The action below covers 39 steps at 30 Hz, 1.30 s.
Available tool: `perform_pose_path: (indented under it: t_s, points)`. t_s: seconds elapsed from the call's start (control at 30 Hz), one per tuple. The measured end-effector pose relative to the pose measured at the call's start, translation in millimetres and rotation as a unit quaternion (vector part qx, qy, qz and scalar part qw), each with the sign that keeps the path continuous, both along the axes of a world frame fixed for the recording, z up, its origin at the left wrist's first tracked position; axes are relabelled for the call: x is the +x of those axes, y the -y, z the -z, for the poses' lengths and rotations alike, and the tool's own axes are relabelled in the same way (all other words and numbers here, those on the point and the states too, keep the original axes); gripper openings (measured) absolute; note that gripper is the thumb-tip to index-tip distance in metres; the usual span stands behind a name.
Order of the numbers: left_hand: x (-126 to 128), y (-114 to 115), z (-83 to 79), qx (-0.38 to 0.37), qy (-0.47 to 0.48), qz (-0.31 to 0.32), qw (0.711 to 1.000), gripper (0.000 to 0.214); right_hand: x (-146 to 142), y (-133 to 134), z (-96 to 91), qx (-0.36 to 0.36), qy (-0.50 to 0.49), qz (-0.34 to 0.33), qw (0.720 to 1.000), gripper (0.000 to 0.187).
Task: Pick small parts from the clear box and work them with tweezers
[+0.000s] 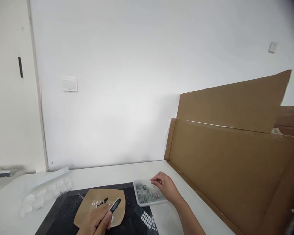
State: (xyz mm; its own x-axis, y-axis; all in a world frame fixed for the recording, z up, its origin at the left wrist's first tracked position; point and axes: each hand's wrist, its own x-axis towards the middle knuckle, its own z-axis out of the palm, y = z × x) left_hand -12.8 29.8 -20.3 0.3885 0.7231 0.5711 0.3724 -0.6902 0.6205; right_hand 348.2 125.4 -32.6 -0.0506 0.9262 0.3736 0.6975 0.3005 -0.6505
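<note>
White wall (pixel 117 81) rose behind a white surface (pixel 107 166). From the head view, the left grip (pixel 98 219) was clamped on a black-and-white tool (pixel 115 205) over a brown board (pixel 84 209). Fingertips of the right grip (pixel 165 186) bunched close over a plastic tub (pixel 135 191) of small packets (pixel 145 194) — whether on anything, I couldn't tell. Reaching at the tub seemed the step in hand — the next move called for a light pinch.

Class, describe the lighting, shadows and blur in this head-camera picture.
Head view: wall brightest around the middle, softly shadowed beside the cardboard; head view: top right corner falls into darkness; head view: pieces inside the tub blur together.
</note>
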Motion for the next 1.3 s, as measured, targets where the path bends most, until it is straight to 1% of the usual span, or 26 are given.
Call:
perform_pose_path:
  t_s: [0.07,0.17,0.3,0.4,0.47,0.67,0.8,1.07,1.2,1.3]
  points:
    - [-1.9,-0.5,-0.3,0.0,-0.005,0.007,1.0,0.049,-2.5,1.3,-3.1,0.012,0.005,0.001,1.0,0.026]
    - [-3.5,-0.8,-0.8,0.0,-0.021,0.021,1.0,0.049,-6.8,3.3,-6.4,0.012,0.01,0.006,1.0,0.026]
    - [-0.9,0.8,-1.0,0.005,-0.008,0.013,1.0,0.048,-12.8,4.7,-6.0,0.008,-0.003,-0.005,1.0,0.023]
    - [0.1,1.7,-0.2,0.009,-0.007,0.017,1.0,0.046,-16.9,5.5,-5.9,0.005,-0.002,-0.007,1.0,0.026]
    - [-1.9,0.8,0.6,0.009,-0.018,0.02,1.0,0.044,-19.3,6.6,-7.3,0.001,0.001,-0.011,1.0,0.028]
    - [-10.8,-3.6,3.4,0.01,-0.079,0.047,0.996,0.039,-28.4,12.5,-13.4,-0.023,-0.008,-0.033,0.999,0.024]
    - [-10.3,-1.1,4.0,-0.007,-0.088,0.029,0.996,0.039,-35.8,17.5,-16.8,-0.048,-0.026,-0.057,0.997,0.024]
    - [-7.9,1.8,-2.3,0.001,-0.083,0.035,0.996,0.038,-47.5,20.5,-18.1,-0.034,-0.062,-0.081,0.994,0.027]
    - [-6.7,2.9,-4.8,0.004,-0.079,0.038,0.996,0.038,-51.0,21.2,-15.9,-0.034,-0.078,-0.092,0.992,0.022]
    - [-6.9,2.9,-3.5,-0.003,-0.08,0.033,0.996,0.039,-52.6,21.1,-14.2,-0.027,-0.08,-0.094,0.992,0.018]
